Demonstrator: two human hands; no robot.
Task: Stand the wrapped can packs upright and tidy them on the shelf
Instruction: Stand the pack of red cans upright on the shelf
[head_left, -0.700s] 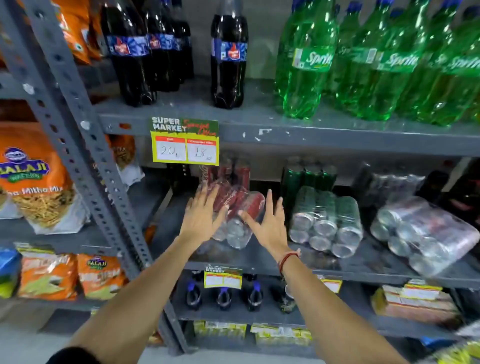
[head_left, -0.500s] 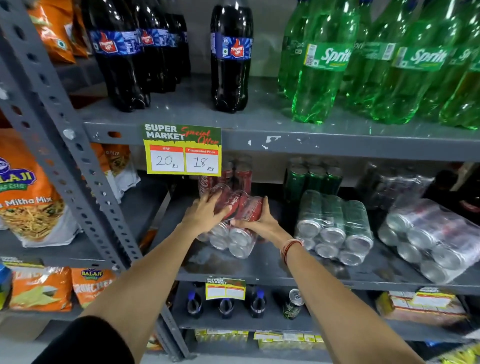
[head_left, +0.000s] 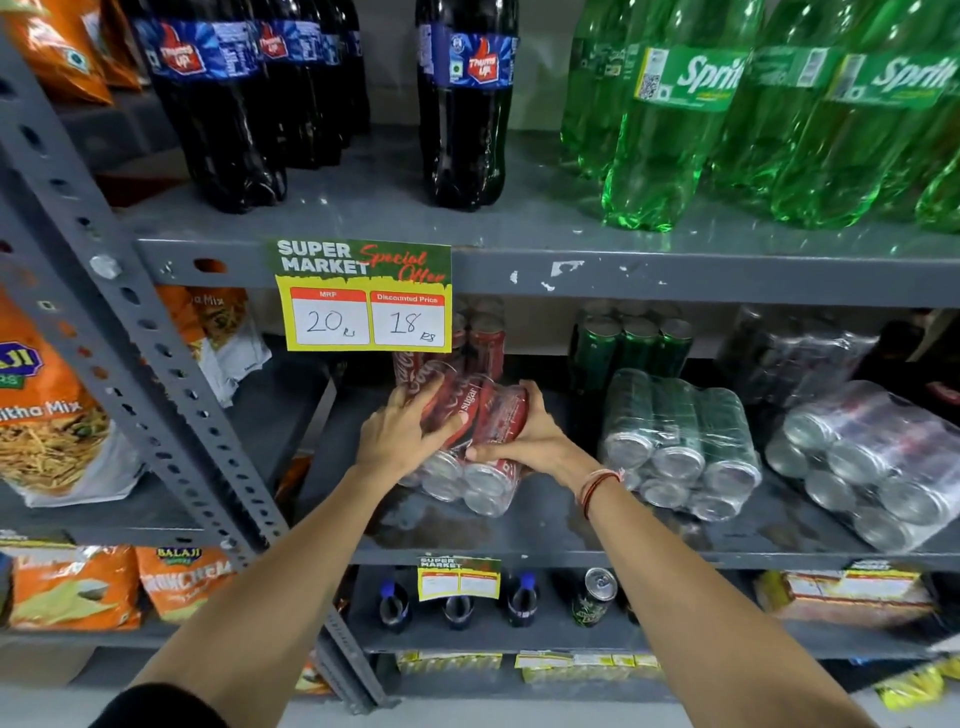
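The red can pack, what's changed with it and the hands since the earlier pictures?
Both hands closed in from open and apart: the left hand and right hand now clasp the red can pack. It still lies tipped over. The green pack and silver pack haven't moved.

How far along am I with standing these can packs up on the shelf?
Nothing looks finished yet. In hand: your left hand and right hand grip the red can pack, which lies on its side with can ends facing you. Left: stand it up, then the green can pack and the clear-wrapped pack to its right, both also on their sides on the shelf.
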